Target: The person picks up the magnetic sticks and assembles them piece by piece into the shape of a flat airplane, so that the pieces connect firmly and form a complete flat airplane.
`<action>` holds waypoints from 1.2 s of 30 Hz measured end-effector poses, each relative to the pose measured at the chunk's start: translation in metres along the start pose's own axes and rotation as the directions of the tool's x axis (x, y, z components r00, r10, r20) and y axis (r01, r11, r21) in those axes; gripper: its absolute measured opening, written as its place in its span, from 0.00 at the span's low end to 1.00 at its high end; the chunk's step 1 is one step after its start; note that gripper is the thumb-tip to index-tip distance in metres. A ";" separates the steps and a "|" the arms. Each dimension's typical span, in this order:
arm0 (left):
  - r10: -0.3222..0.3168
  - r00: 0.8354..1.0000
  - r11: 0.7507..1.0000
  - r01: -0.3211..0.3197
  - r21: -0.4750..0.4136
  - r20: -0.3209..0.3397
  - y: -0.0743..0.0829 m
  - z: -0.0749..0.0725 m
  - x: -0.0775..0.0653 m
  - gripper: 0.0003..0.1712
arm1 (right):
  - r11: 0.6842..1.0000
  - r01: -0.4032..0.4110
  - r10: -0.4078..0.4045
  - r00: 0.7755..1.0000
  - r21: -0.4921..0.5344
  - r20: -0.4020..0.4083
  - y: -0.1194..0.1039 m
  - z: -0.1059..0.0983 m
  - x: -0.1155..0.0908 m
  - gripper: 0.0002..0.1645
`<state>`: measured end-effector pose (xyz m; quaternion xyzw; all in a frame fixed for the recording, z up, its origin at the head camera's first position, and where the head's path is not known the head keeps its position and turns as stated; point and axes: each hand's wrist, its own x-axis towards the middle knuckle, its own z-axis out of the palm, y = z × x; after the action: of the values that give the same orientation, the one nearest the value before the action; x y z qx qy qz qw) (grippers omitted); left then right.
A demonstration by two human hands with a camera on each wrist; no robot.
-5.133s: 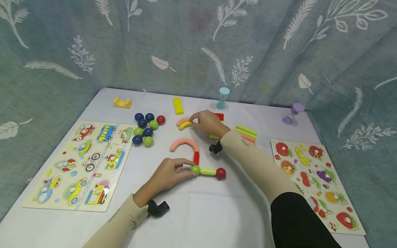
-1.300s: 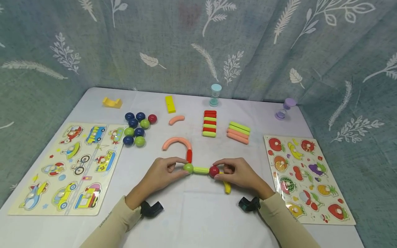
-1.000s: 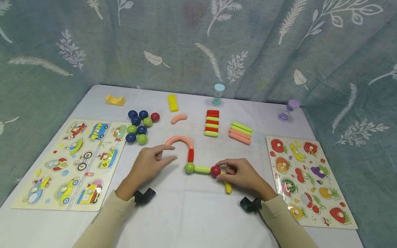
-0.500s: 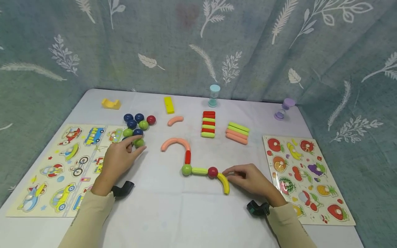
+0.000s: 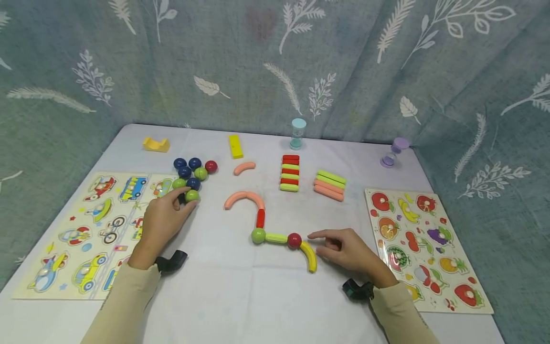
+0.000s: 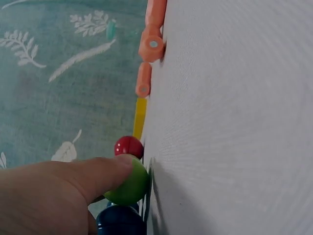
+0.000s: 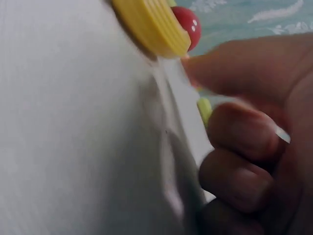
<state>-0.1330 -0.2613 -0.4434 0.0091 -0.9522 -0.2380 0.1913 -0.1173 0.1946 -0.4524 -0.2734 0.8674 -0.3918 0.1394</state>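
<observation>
Fingers (image 5: 177, 192) of left hand (image 5: 163, 220) around green ball (image 5: 192, 196) — navy ball (image 5: 182, 198) behind mostly hidden — right fingers (image 5: 323, 233) loosely parted.

Balls (image 5: 185, 172) left, sticks (image 5: 329, 185) right, hourglasses (image 5: 298, 134) behind

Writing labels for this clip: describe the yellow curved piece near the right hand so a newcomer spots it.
On the white table, find the hooked chain of toy pieces. At its end near the right hand, just past a red ball, lies the yellow curved piece, the chain's only yellow one.
</observation>
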 end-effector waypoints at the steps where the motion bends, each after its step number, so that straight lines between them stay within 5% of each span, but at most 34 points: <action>1: -0.003 1.000 1.000 0.003 -0.001 0.002 0.000 0.000 0.000 0.25 | 1.000 -0.007 0.007 1.000 0.017 -0.017 0.000 0.001 0.000 0.15; 9: 0.040 0.994 0.999 -0.039 -0.009 0.100 0.017 -0.002 -0.014 0.24 | 0.996 -0.090 0.090 0.990 0.000 -0.107 -0.009 0.015 0.003 0.08; 15: 0.164 0.976 0.986 -0.162 -0.029 0.142 0.040 -0.003 -0.036 0.23 | 0.993 -0.117 0.110 0.982 -0.033 -0.153 -0.018 0.022 0.003 0.09; 21: 0.283 0.953 0.954 -0.267 -0.138 0.109 0.073 -0.001 -0.061 0.22 | 0.982 -0.154 0.129 0.971 -0.113 -0.202 -0.024 0.027 0.003 0.11; 28: 0.390 0.899 0.883 -0.304 -0.357 0.198 0.118 0.016 -0.094 0.21 | 0.976 -0.165 0.125 0.960 -0.143 -0.250 -0.032 0.032 0.003 0.11; 36: 0.460 0.801 0.790 -0.172 -0.588 0.384 0.144 0.044 -0.114 0.19 | 0.968 -0.229 0.195 0.945 -0.104 -0.264 -0.040 0.035 0.002 0.11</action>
<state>-0.0330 -0.1016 -0.4549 -0.2723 -0.8522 -0.4455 -0.0333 -0.0878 0.1504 -0.4450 -0.1351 0.9265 -0.3474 0.0507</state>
